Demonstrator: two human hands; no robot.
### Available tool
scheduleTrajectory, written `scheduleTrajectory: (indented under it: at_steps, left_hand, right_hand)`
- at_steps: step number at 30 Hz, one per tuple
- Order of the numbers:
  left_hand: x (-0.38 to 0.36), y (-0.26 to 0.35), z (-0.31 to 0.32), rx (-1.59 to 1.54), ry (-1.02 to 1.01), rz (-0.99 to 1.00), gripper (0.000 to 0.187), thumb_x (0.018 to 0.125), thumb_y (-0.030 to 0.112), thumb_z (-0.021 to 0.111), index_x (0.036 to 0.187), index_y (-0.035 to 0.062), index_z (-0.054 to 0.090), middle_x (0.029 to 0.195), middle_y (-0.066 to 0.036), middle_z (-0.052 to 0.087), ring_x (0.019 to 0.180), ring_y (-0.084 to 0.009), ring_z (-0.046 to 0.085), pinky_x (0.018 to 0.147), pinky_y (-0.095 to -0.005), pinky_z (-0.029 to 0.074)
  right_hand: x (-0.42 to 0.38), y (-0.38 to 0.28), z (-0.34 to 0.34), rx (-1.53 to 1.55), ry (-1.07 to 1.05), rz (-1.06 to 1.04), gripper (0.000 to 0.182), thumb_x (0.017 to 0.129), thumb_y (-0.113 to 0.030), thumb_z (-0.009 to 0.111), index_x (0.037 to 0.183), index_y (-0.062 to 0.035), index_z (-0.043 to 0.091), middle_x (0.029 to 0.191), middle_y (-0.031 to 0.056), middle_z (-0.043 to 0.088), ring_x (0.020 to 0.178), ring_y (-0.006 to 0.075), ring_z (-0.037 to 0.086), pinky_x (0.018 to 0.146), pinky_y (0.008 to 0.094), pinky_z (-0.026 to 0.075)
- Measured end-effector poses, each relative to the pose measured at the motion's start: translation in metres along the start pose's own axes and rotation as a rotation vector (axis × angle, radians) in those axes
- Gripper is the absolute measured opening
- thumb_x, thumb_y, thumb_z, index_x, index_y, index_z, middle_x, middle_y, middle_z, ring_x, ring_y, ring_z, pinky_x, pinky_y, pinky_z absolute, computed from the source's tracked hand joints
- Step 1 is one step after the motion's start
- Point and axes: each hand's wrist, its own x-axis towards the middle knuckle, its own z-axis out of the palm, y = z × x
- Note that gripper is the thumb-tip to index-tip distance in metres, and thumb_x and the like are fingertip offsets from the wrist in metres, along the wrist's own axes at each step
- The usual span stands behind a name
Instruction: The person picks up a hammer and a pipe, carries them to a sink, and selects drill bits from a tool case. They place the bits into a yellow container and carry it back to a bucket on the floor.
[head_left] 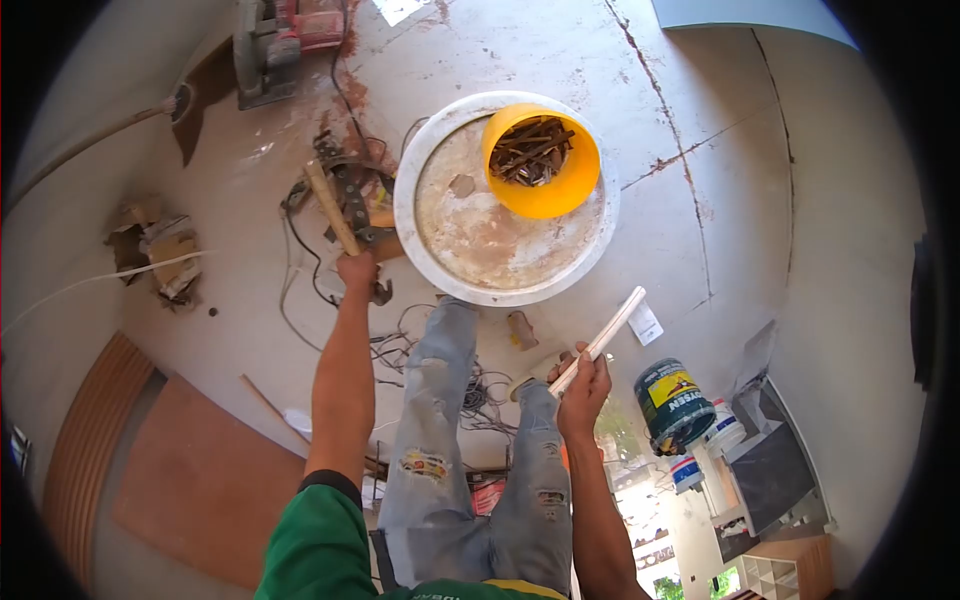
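My left hand (357, 270) is closed around what looks like a hammer (332, 210). Its pale wooden handle points up and away, and a dark metal part shows just below my fingers. My right hand (583, 390) grips pale wooden strips (612, 325), thin and held lengthwise together, slanting up to the right. Between and beyond my hands is a round whitish drum-like stand (465, 225) with a raised rim. On it sits a yellow bucket (575, 188) with dark wood scraps (535, 150) inside.
A tool belt (350, 190) and tangled cords (485, 395) lie on the floor. A red power saw (275, 45) and a shovel (205, 95) are at the upper left. Torn cardboard (170, 255) and a brown board (210, 480) lie left. Paint pails (675, 405) stand right.
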Motion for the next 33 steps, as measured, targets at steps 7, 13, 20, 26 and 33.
scheduleTrajectory:
  at_steps: [7,13,20,26,33]
  left_hand:
    - [-0.1,0.001,-0.056,-0.253,-0.057,0.117,0.022,0.083,0.011,0.067,0.099,-0.0011,0.059,0.068,-0.007,0.059,0.049,-0.0139,0.056,0.042,-0.028,0.042]
    - [-0.182,0.011,-0.131,-0.322,-0.116,0.154,0.022,0.085,0.012,0.065,0.101,-0.002,0.059,0.07,-0.006,0.059,0.052,-0.0135,0.057,0.044,-0.0273,0.043]
    - [-0.273,0.024,-0.232,-0.128,-0.116,0.254,0.018,0.086,0.012,0.064,0.086,-0.0048,0.059,0.067,-0.006,0.06,0.055,-0.014,0.06,0.049,-0.0264,0.046]
    - [-0.332,0.033,-0.304,-0.045,-0.092,0.217,0.015,0.083,0.009,0.061,0.075,-0.0028,0.058,0.06,-0.005,0.058,0.055,-0.0135,0.06,0.05,-0.0271,0.047]
    - [-0.397,0.062,-0.363,-0.026,-0.008,0.389,0.019,0.077,0.008,0.064,0.063,0.0025,0.053,0.057,0.003,0.049,0.048,-0.0074,0.044,0.045,-0.0256,0.034]
  right_hand:
    - [-0.008,-0.004,-0.024,0.026,-0.003,-0.099,0.014,0.093,-0.011,0.052,0.082,-0.0039,0.046,0.068,0.0061,0.051,0.055,0.0153,0.056,0.052,0.029,0.048]
    - [0.061,-0.088,0.04,0.207,-0.113,-0.039,0.025,0.088,-0.023,0.069,0.092,-0.0032,0.053,0.061,0.0021,0.051,0.042,0.0097,0.047,0.039,0.0254,0.039]
    - [0.136,-0.117,0.125,-0.344,0.004,-0.35,0.05,0.079,-0.029,0.072,0.119,-0.0004,0.061,0.08,0.0125,0.067,0.065,0.0258,0.065,0.062,0.0381,0.052]
    - [0.136,-0.104,0.112,-0.299,-0.002,-0.311,0.018,0.079,-0.011,0.057,0.086,0.0054,0.06,0.06,0.0098,0.058,0.046,0.0169,0.056,0.043,0.0326,0.044]
    - [0.034,-0.124,0.033,-0.11,-0.008,-0.264,0.023,0.08,-0.016,0.057,0.082,0.0066,0.059,0.053,0.013,0.058,0.044,0.0231,0.06,0.048,0.0377,0.048]
